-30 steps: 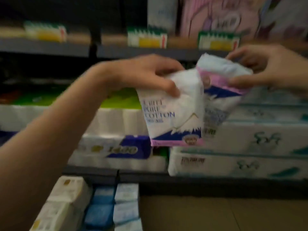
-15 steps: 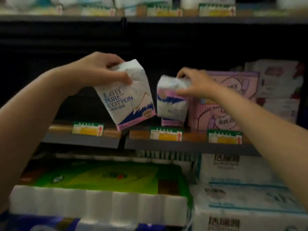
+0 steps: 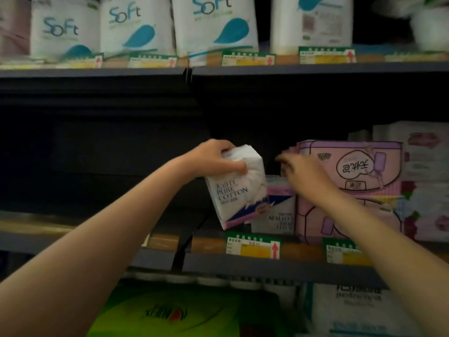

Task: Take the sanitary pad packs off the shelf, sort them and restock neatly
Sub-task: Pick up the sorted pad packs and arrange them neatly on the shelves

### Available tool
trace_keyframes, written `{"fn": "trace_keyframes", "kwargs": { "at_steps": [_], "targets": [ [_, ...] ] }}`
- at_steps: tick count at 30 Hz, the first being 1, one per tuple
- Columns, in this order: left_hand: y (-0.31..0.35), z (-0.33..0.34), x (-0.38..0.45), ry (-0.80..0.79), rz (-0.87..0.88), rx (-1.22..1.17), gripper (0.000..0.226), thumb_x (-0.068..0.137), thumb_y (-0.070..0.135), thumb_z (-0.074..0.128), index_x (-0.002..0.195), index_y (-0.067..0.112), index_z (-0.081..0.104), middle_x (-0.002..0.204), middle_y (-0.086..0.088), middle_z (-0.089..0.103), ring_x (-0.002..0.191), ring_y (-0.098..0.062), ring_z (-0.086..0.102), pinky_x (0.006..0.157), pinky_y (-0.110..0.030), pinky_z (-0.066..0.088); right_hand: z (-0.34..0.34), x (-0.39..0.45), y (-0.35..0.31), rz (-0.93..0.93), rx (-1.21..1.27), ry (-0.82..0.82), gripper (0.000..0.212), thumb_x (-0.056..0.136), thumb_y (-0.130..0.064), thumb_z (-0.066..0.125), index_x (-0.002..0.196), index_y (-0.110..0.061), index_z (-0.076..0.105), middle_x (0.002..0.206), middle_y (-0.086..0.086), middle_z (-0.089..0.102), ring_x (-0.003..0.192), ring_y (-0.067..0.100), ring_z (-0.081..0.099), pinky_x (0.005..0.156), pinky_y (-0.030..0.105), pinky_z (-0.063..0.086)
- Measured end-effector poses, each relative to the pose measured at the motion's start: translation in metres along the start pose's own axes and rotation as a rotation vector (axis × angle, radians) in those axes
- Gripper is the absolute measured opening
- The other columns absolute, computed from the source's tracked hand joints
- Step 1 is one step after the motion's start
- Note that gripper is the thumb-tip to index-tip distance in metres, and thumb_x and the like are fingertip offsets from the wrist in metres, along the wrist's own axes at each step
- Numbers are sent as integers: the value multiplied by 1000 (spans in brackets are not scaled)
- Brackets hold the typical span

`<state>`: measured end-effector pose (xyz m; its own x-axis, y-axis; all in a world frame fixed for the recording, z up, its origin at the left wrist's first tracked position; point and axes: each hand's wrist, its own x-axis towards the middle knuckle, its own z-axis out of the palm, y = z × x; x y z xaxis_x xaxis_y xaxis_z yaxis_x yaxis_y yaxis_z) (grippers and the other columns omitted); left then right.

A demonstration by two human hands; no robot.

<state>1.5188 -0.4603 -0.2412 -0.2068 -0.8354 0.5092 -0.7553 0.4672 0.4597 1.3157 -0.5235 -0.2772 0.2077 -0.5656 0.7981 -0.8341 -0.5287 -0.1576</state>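
Restocking underway: one pack (image 3: 273, 212) shelved by pink packs (image 3: 349, 188). Left hand (image 3: 213, 159) fingers gripping second pack (image 3: 237, 188); right hand (image 3: 306, 176) loose, empty.

Both bare forearms reach up from the lower corners toward the frame's centre. The left hand (image 3: 213, 159) curls over the top of a white pack (image 3: 239, 188), thumb pressed on its front. The right hand (image 3: 305, 175) is blurred, its fingers (image 3: 283, 158) pointing left.

right hand (image 3: 306, 176): blurred, fingertips indistinct, grip unclear
second cotton pack (image 3: 279, 210): partly hidden behind held pack (image 3: 239, 188)
green package (image 3: 184, 312): cropped by bottom edge
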Motion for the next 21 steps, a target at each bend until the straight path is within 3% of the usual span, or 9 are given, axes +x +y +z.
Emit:
{"fn": "trace_keyframes", "kwargs": {
  "at_steps": [2, 3, 4, 6, 8, 13, 16, 19, 21],
  "targets": [
    [4, 10, 7, -48, 36, -29, 38, 82, 32, 68, 116, 22, 55, 98, 3, 66, 85, -9, 65, 73, -23, 56, -17, -2, -7, 83, 607, -10, 31, 102, -21, 38, 129, -22, 52, 122, 2, 58, 113, 16, 57, 86, 23, 45],
    [6, 16, 11, -73, 54, -41, 38, 82, 32, 67, 117, 23, 54, 96, 4, 65, 84, -7, 65, 71, -20, 55, -25, -6, -11, 108, 810, -117, 29, 101, -31, 38, 128, -31, 49, 125, -3, 56, 114, 13, 55, 89, 24, 46],
    [8, 22, 13, -99, 68, -45, 38, 83, 32, 67, 117, 24, 53, 96, 4, 65, 83, -7, 65, 68, -18, 55, -29, -11, -13, 106, 857, -240, 32, 96, -41, 42, 128, -37, 46, 128, -7, 52, 116, 11, 53, 93, 27, 46],
    [10, 31, 17, -148, 93, -16, 39, 83, 32, 67, 119, 23, 52, 99, 3, 65, 85, -7, 65, 67, -17, 54, -27, -20, -12, 38, 696, -410, 63, 77, -54, 57, 135, -39, 38, 130, -13, 46, 116, 6, 49, 94, 24, 45],
    [7, 33, 17, -192, 104, 23, 39, 84, 29, 67, 119, 22, 52, 98, 4, 64, 84, -6, 65, 65, -16, 54, -22, -23, -9, -13, 567, -476, 84, 65, -49, 71, 138, -37, 32, 126, -16, 47, 113, 2, 49, 84, 16, 46],
    [-16, 18, 13, -163, 76, 93, 50, 82, 28, 69, 126, 26, 45, 102, 15, 55, 84, 1, 57, 62, -10, 49, 7, -16, -27, -152, 253, -393, 86, 66, -36, 82, 136, -30, 34, 123, -9, 43, 110, 8, 44, 81, 18, 40],
    [-44, 7, 11, -89, 42, 178, 57, 82, 30, 69, 133, 25, 44, 124, 8, 53, 104, -2, 51, 78, -12, 42, 37, -12, -49, -194, 122, -447, 88, 63, -38, 84, 134, -20, 34, 126, -6, 35, 112, 9, 40, 87, 22, 38],
    [-73, -2, 6, -104, -86, 251, 51, 87, 37, 61, 133, 20, 47, 129, 1, 54, 109, -8, 51, 83, -19, 40, 57, 2, -64, -201, 45, -472, 83, 59, -43, 85, 122, -18, 38, 120, -3, 46, 109, 15, 48, 87, 29, 44],
    [-88, -8, 6, -68, -147, 251, 52, 88, 39, 59, 134, 18, 46, 131, -1, 53, 113, -12, 51, 85, -20, 40, 64, 16, -70, -238, -70, -477, 83, 60, -47, 83, 123, -21, 36, 117, -3, 51, 108, 18, 50, 97, 37, 38]
  ]
}}
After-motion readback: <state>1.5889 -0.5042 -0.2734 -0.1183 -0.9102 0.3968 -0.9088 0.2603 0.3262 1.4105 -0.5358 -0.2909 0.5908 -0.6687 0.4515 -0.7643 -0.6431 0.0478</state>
